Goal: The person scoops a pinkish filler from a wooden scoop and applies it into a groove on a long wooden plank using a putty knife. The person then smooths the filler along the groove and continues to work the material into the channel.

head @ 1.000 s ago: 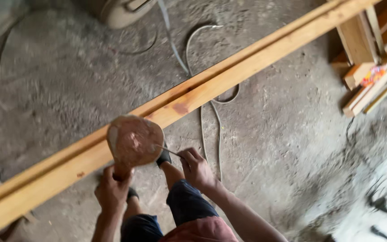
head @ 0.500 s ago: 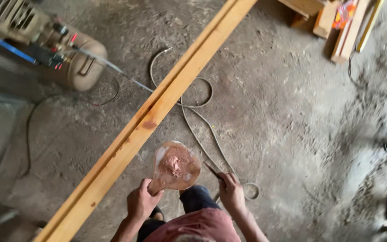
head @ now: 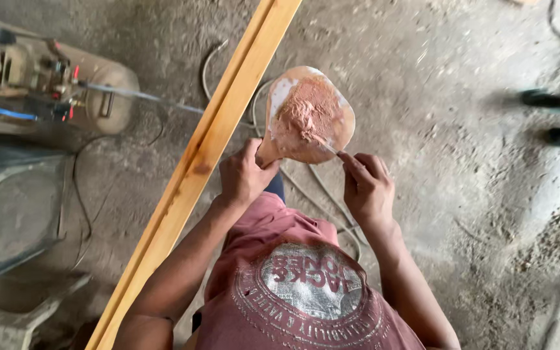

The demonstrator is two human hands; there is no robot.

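Overhead, the long timber plank runs from seven to twelve o'clock, its edge just beside the left hand; bare concrete floor opens toward three o'clock. That grip is closed on the handle of the wooden paddle, reddish paste heaped at one o'clock. The right hand pinches a thin blade touching the paste.

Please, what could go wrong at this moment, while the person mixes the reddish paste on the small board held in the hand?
1. The left hand grips the paddle-shaped board only by its short handle; if it tilts, the reddish paste could slide off onto the wooden plank or the floor.
2. The right hand works a thin blade in the paste; a slip might push paste off the edge.
3. Cables lie on the floor by the legs, a possible trip hazard.
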